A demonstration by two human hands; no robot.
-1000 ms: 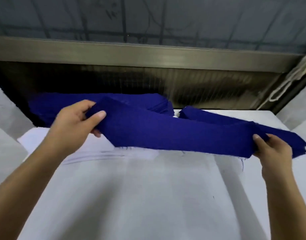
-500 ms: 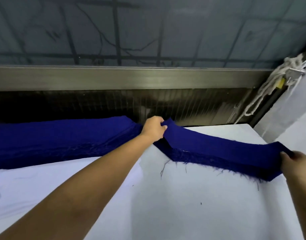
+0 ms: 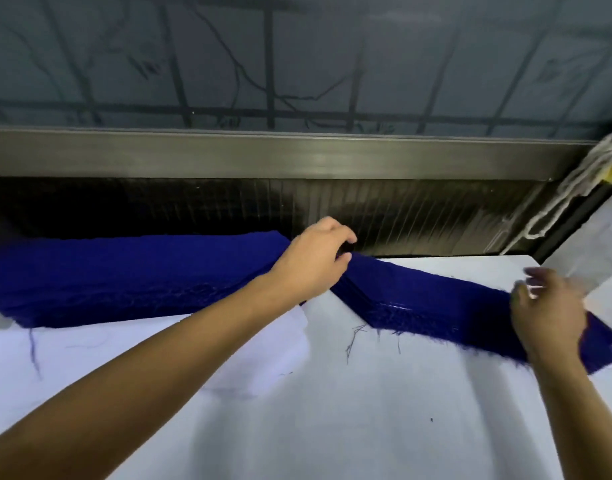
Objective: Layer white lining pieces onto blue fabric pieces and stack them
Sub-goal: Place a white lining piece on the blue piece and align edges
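Grip, left hand [image 3: 315,263]: centre of the frame, fingers curled at the upper-left end of the top blue piece [image 3: 422,291]. The thumb tip lies on the cloth, with a dark gap between thumb and fingers. Whether it pinches the end or only touches it cannot be told.
Grip, right hand [image 3: 547,306]: right of the frame, fingers spread and holding nothing. It is motion-blurred over the lower-right end of the same piece.
Reason for hand placement: one hand at each end probably keeps the long strip straight, so that its edges meet those of the pile beneath.
Left blue stack [image 3: 124,278]: left of the frame along the far table edge, lying flat with its frayed edge towards the viewer. It is probably the supply pile, kept within the left arm's reach.
White lining piece [image 3: 294,341]: centre left, flat on the table cover [image 3: 332,410] and partly under the left forearm, just below the left blue stack.
Loose threads [image 3: 353,337]: centre, shed on the table cover below the frayed edges.
Right blue stack [image 3: 398,315]: centre right, running diagonally down to the right, with layered edges visible. The top blue piece rests on it.
Step, judged: the strip is set on the pile, and a lining layer probably goes on next.
Risk, judged: limp, fraying cloth may skew or drag threads when the hands leave it.
White cord [image 3: 574,188]: upper right, hanging beside the metal rail [image 3: 297,154].
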